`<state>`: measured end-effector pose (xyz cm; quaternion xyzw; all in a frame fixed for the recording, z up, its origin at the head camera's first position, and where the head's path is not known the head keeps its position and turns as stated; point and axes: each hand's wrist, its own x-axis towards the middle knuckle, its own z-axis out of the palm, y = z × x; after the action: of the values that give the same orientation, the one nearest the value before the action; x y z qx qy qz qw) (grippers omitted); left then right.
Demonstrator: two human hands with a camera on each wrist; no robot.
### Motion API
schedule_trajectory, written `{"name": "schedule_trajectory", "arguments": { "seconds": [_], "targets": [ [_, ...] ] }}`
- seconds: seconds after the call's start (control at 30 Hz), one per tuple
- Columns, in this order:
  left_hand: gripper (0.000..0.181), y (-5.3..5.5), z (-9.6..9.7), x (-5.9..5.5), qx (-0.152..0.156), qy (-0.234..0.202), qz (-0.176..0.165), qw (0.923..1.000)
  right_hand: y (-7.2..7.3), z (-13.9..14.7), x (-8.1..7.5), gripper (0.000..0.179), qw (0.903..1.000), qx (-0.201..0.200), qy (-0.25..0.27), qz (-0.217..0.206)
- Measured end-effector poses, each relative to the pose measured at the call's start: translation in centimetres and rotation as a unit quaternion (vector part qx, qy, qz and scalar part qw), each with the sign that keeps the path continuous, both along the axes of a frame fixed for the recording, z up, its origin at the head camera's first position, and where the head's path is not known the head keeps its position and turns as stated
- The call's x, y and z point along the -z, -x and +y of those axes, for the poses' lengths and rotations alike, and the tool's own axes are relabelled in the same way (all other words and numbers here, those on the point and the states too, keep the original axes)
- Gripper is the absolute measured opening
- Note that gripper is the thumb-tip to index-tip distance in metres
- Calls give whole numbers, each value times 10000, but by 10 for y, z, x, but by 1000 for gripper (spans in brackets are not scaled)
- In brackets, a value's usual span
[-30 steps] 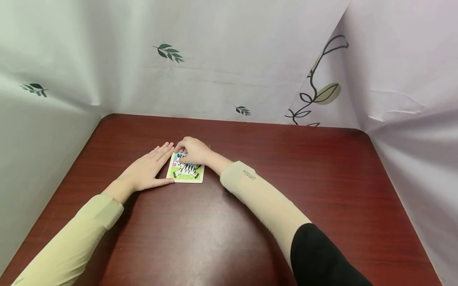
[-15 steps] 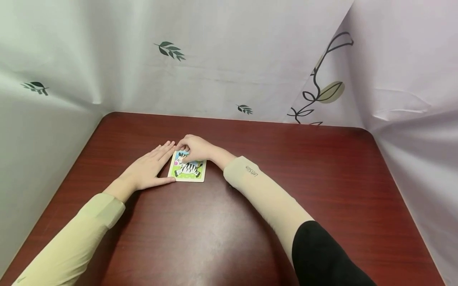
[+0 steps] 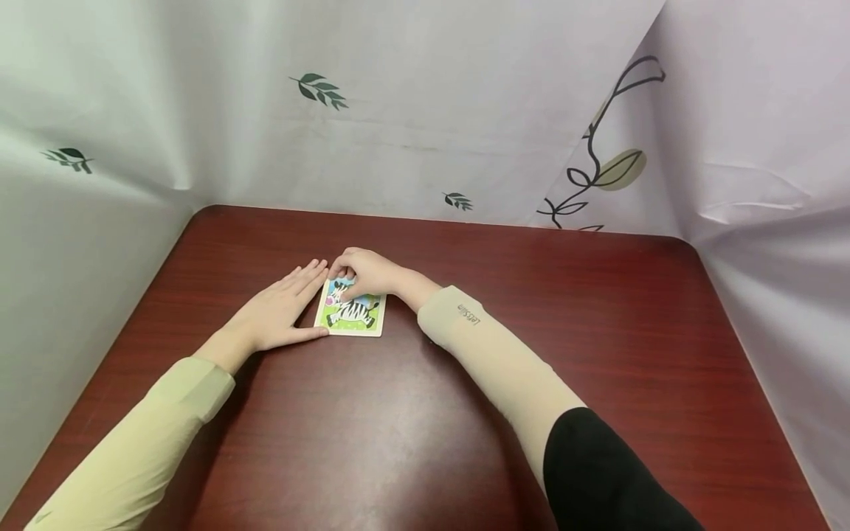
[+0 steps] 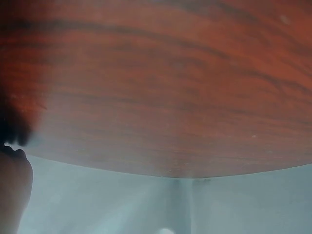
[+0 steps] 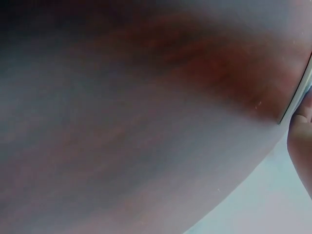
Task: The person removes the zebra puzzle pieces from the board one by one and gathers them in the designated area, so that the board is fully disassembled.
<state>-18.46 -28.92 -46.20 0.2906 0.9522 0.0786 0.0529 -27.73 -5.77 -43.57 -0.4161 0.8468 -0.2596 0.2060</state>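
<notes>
A small square zebra puzzle (image 3: 353,317) with a pale border lies flat on the table, left of centre in the head view. Flat beside it, my left hand (image 3: 274,313) has straight, spread fingers; fingertips and thumb touch its left edge. My right hand (image 3: 373,273) reaches over from the right and covers the upper part, thumb and curled fingers pinching at the zebra's head. What lies under the palm is hidden. In the right wrist view, part of that hand (image 5: 301,134) shows next to the board's edge. The left wrist view catches only part of the left hand (image 4: 13,180).
The dark red wooden table (image 3: 531,324) has rounded far corners. Pale curtains (image 3: 412,110) printed with leaves hang around its back and sides. A pale sleeve covers each forearm, the right one with black cloth above it.
The head view has shifted slightly, so everything sits a little further right and higher. Both hands stay at the puzzle, with hardly any movement relative to it.
</notes>
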Motion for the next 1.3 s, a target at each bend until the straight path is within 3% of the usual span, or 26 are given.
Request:
{"name": "schedule_trajectory", "arguments": {
  "seconds": [0.37, 0.6, 0.83, 1.3],
  "targets": [
    [107, -1, -1, 1, -15, -19, -19, 10000, 1, -2, -7, 39, 9993, -167, -296, -129],
    [106, -2, 0, -1, 23, 35, -50, 10000, 2, -2, -6, 35, 9993, -217, -169, -257],
    [108, -1, 1, -1, 24, 54, -13, 10000, 7, 1, -6, 37, 9987, 70, 124, -482],
    [109, -1, 0, 0, 26, 117, 21, 9999, 6, -5, -6, 36, 9995, -193, -209, 157]
  ]
}}
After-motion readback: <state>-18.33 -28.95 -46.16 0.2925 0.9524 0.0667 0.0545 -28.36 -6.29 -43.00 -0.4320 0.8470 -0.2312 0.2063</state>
